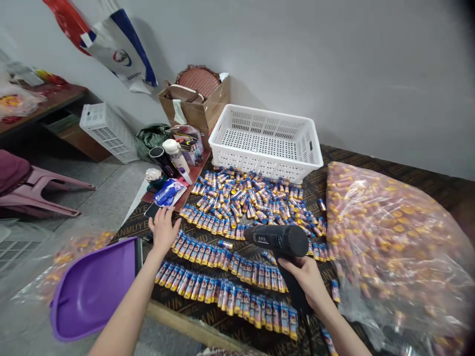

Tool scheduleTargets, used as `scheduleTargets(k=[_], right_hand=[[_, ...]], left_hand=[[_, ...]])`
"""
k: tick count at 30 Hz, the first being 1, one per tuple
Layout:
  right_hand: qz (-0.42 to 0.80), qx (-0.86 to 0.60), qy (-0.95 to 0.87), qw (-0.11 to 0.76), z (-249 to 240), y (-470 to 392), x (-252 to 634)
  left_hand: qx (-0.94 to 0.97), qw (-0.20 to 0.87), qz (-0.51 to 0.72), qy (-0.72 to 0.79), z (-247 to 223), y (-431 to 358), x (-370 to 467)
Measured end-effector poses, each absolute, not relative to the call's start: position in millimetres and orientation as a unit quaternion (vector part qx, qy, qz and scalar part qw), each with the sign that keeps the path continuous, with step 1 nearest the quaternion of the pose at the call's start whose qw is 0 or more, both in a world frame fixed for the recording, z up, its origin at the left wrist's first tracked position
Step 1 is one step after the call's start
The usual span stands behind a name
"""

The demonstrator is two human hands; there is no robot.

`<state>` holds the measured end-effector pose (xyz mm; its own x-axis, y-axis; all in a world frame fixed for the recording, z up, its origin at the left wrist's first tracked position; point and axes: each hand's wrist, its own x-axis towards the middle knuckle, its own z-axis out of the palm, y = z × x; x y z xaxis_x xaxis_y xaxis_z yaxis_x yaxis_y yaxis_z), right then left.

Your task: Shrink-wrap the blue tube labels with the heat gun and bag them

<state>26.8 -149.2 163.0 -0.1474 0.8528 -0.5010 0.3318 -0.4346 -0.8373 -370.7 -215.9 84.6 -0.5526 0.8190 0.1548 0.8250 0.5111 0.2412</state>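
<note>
My right hand (307,281) grips the handle of a black hair dryer (275,238), its nozzle facing left over the small tubes. My left hand (164,231) is open, fingers apart, at the left end of the upper rows. Just beyond its fingertips lies a dark phone (151,211), partly hidden. Small cylinders with blue and yellow ends and printed labels stand side by side in curved rows (200,253). A loose pile (256,198) of the same cylinders lies behind the rows.
A white plastic crate (265,165) stands against the wall. On the right bulges a clear bag (393,232) of yellow-capped tubes. Bottles (176,154) and a blue packet (168,193) stand at left. A purple dustpan (98,287) sits beside the table edge.
</note>
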Motion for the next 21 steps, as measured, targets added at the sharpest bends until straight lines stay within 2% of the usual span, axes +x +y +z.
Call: scheduleTargets(k=[15, 19, 21], right_hand=[[0.627, -0.542, -0.495, 0.259, 166, -152, -47], [0.642, -0.541, -0.481, 0.253, 165, -151, -74], [0.645, -0.537, -0.48, 0.254, 162, -151, -87]], left_hand=[[-0.421, -0.001, -0.148, -0.895, 68, -289, -390], [-0.414, -0.067, -0.203, -0.885, 68, -288, -390], [-0.39, -0.138, -0.282, -0.866, 69, -277, -385]])
